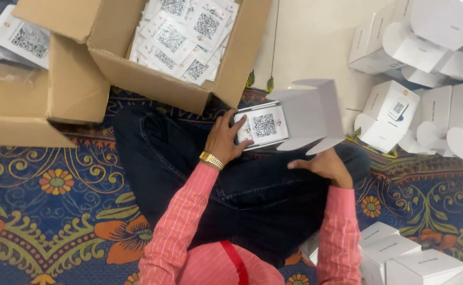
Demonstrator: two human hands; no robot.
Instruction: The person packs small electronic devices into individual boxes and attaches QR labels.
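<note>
Cardboard carton (152,79) on patterned rug (57,211); white boxes (427,63) stacked.

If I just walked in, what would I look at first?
Probably the hands in the middle: the left hand presses a flat white packet with a square black pattern at the mouth of an open white box, and the right hand steadies that box from below. Next, the big cardboard carton at the top, full of the same packets, and the heap of white boxes on the right.

A home floor packing spot: patterned rug (57,200), cardboard cartons (152,79), stacked white boxes (416,47).
</note>
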